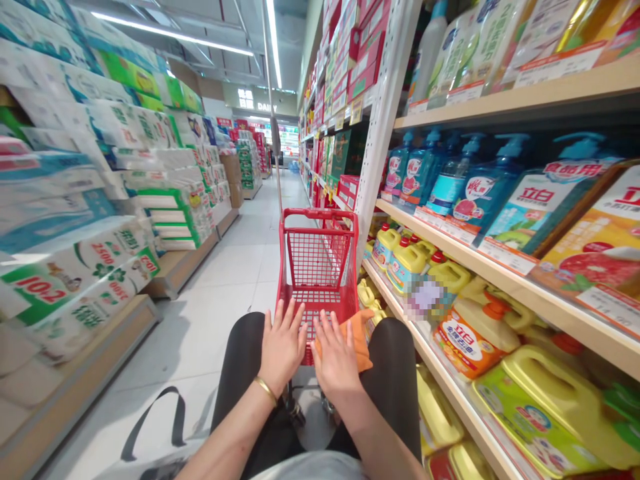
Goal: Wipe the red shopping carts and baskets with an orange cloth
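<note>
My left hand (284,340) is held out palm down with its fingers spread, a gold bangle (266,391) on the wrist. Beside it, my right hand (334,353) has the same flat, spread pose. Under or against the right hand's outer side is an orange cloth (357,339), lying near my right thigh; whether the palm touches it I cannot tell. Just beyond both fingertips stands a red shopping cart (320,257) with a mesh basket, a mop-like pole (275,133) rising behind it. Neither hand grips anything visible.
Shelves (500,247) on the right hold blue pump bottles (475,183) and yellow detergent jugs (555,400). Tissue packs (95,273) are stacked along the left. A tiled aisle floor (240,287) runs ahead. A bag with a black strap (150,413) lies at lower left.
</note>
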Demonstrator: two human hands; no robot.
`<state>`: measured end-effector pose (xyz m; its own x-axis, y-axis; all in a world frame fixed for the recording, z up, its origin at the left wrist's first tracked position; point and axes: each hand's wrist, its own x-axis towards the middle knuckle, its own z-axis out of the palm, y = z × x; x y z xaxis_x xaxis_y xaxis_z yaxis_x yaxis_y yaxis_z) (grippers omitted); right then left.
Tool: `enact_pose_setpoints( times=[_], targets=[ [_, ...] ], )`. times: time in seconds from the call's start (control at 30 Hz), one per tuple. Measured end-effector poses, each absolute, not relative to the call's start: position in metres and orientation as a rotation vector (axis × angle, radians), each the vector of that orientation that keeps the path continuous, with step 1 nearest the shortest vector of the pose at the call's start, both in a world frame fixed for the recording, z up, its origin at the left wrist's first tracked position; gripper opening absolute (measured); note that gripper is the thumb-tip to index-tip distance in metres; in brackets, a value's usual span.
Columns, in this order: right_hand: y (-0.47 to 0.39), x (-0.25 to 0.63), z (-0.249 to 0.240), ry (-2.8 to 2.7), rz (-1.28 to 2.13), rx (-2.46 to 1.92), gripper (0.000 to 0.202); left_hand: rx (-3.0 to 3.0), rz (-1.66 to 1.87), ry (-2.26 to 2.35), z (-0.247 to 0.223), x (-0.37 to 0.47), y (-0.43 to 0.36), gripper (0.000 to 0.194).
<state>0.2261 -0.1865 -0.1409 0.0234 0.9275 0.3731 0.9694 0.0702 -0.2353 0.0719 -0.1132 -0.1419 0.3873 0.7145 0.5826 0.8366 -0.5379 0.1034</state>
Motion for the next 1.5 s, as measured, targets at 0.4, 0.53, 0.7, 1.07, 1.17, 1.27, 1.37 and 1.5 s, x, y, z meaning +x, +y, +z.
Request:
enact_pose_setpoints(
  times=[0.4, 0.53, 0.7, 1.07, 1.17, 1.27, 1.37, 1.5],
  targets=[
    [-0.186, 0.232, -0.130, -1.847, -0.071, -1.926, 0.055, -2.439, -0.864, -1.404, -0.142, 0.072, -0.113, 0.053],
    [-0.191, 0.218, -0.135, -1.969, 0.000, -1.807, 0.054, -2.442, -0.846, -1.375, -0.142, 0.070, -0.112, 0.053],
    [-0.186, 0.274, -0.119, -1.565, -0.044, -2.134, 0.056, -2.435, -0.864, -1.382, -0.143, 0.073, -0.112, 0.053],
    [-0.191, 0.235, -0.135, -1.928, -0.101, -1.840, 0.053, -2.438, -0.844, -1.376, -0.143, 0.071, -0.111, 0.053],
    [-0.185, 0.270, -0.127, -1.671, -0.113, -2.013, 0.052, -2.441, -0.844, -1.399, -0.142, 0.072, -0.112, 0.053],
    [-0.180, 0.286, -0.123, -1.511, -0.056, -2.109, 0.054, -2.440, -0.856, -1.417, -0.141, 0.074, -0.113, 0.052],
    [-0.184, 0.267, -0.128, -1.667, -0.076, -2.025, 0.054, -2.437, -0.871, -1.415, -0.142, 0.073, -0.113, 0.052],
    [-0.194, 0.242, -0.134, -1.969, -0.066, -1.819, 0.052, -2.442, -0.850, -1.401, -0.141, 0.072, -0.114, 0.052]
  ],
)
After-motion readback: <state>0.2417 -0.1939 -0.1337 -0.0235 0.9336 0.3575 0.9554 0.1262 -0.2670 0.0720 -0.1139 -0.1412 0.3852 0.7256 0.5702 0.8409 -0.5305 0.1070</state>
